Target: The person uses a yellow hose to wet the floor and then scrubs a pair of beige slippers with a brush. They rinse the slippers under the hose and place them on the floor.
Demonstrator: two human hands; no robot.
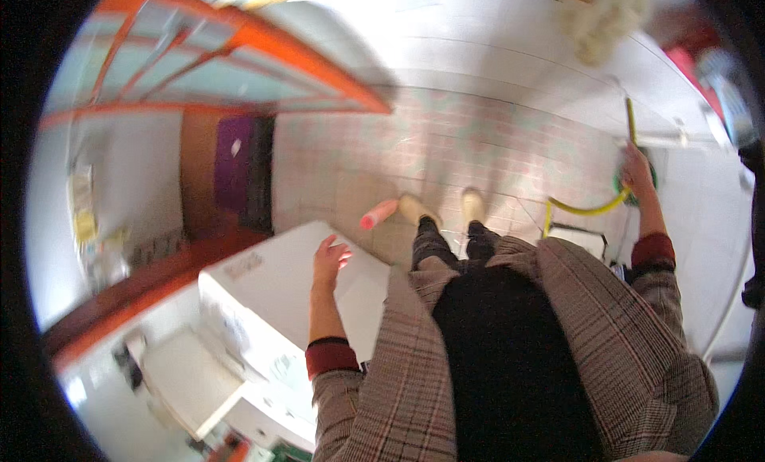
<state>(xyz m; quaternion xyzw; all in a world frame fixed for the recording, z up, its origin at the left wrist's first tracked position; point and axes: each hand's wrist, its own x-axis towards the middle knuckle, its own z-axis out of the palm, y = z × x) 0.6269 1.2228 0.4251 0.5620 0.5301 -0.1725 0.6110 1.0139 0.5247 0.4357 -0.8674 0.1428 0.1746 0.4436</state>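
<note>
My right hand (635, 172) is closed around a yellow hose (586, 211) beside the wall on the right. A short end of the hose points up past the fingers; the rest curves down and to the left. Just behind this hand a round green thing (655, 175) is partly hidden. My left hand (329, 263) hangs over a white box-shaped appliance (279, 275), its fingers apart and holding nothing. A pink cylinder (379, 213) appears near my left shoe (414, 209); whether it is a bottle or a roll I cannot tell.
An orange-framed glass door (311, 56) stands at the upper left. Past it are a purple panel (233, 163) and a wooden doorway edge (151, 283). A blurred cream-coloured fluffy thing (606, 24) is at the upper right. Pink-patterned tiles (470, 135) cover the floor.
</note>
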